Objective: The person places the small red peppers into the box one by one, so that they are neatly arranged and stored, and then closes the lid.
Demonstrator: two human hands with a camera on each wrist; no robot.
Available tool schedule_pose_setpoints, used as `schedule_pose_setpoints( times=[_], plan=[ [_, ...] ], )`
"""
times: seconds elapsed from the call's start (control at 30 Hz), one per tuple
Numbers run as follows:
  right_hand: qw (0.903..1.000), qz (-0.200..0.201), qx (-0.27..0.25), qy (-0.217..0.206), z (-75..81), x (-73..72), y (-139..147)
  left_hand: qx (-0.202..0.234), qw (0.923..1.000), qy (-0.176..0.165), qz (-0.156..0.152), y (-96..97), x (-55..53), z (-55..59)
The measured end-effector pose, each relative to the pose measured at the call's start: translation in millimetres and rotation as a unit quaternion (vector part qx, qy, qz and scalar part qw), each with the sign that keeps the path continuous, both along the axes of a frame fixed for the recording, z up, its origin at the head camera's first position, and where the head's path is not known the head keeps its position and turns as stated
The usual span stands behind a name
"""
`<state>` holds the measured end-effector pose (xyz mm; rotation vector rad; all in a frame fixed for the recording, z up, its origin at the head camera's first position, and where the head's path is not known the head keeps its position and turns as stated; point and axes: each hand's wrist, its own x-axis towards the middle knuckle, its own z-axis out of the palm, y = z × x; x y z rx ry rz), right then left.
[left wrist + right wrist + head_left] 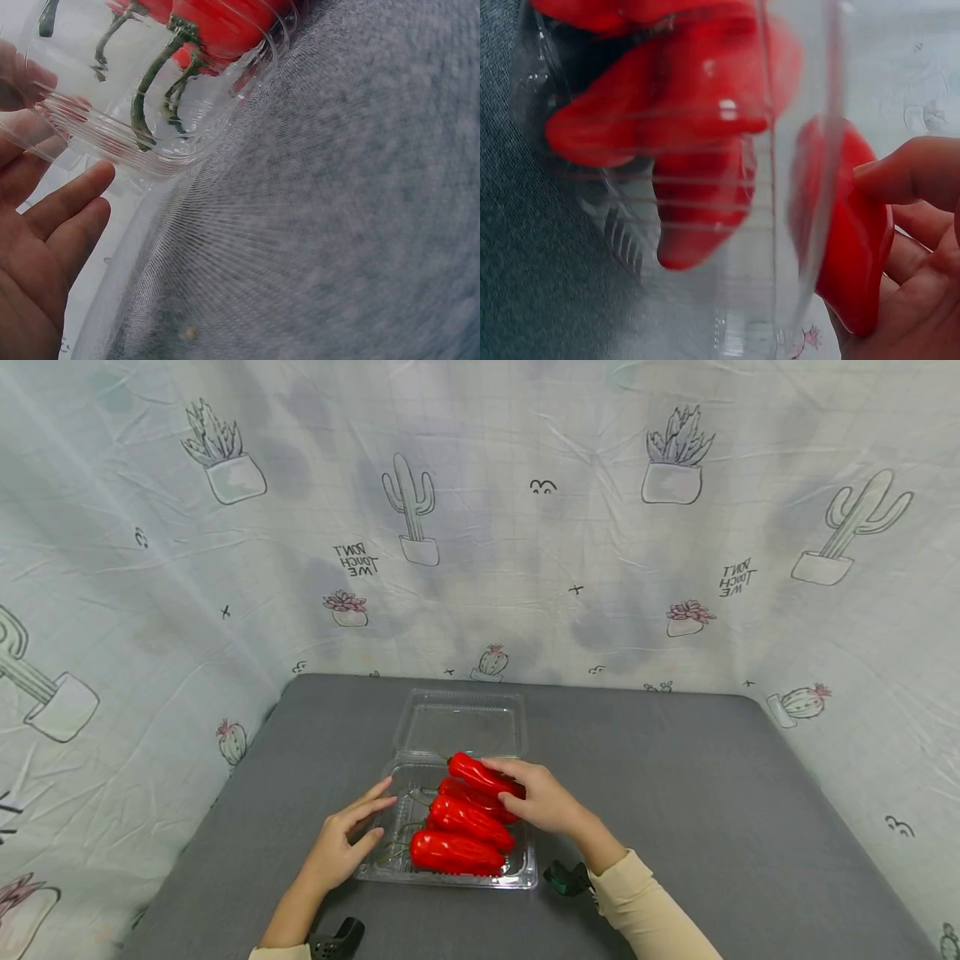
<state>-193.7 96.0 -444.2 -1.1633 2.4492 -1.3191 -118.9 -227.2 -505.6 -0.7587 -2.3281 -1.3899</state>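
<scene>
A clear plastic clamshell box [527, 877] stands on the table with its lid [461, 722] laid back behind it. Several long red peppers [457, 852] lie side by side in the box, their green stems [146, 90] pointing left. My right hand [553, 799] grips the rearmost red pepper [476, 772] between thumb and fingers, at the box's back right. In the right wrist view this pepper [859, 240] is partly behind the clear wall. My left hand [337, 843] has its fingers extended at the box's left side; fingertips [97, 180] are right at the ridged wall.
A grey cloth covers the table [660, 827]. Behind it and at both sides hangs a pale curtain [495, 527] printed with cacti. Dark wrist-worn devices [566, 878] sit by each wrist, close to the table.
</scene>
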Motion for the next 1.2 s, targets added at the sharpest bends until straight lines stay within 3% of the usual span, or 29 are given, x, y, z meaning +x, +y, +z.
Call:
schedule_pose_setpoints(
  times=[0.27, 0.6, 0.83, 1.2],
  plan=[
    [0.9964, 0.019, 0.068, 0.049, 1.8, 1.7, -11, 0.009, 0.9999, 0.0, -0.005, 3.0, 1.8, 6.0],
    [0.9928, 0.042, 0.094, 0.062, -3.5, -0.6, -16, 0.011, 0.9999, 0.006, -0.005, -0.8, -1.8, -4.3],
    [0.9909, 0.051, 0.112, 0.055, -3.8, -1.6, -17, 0.017, 0.9998, 0.011, 0.001, 10.5, 9.9, 27.1],
    [0.9927, 0.055, 0.092, 0.055, -4.0, 0.3, -16, 0.012, 0.9999, 0.007, 0.004, 10.5, 10.8, 28.6]
  ],
)
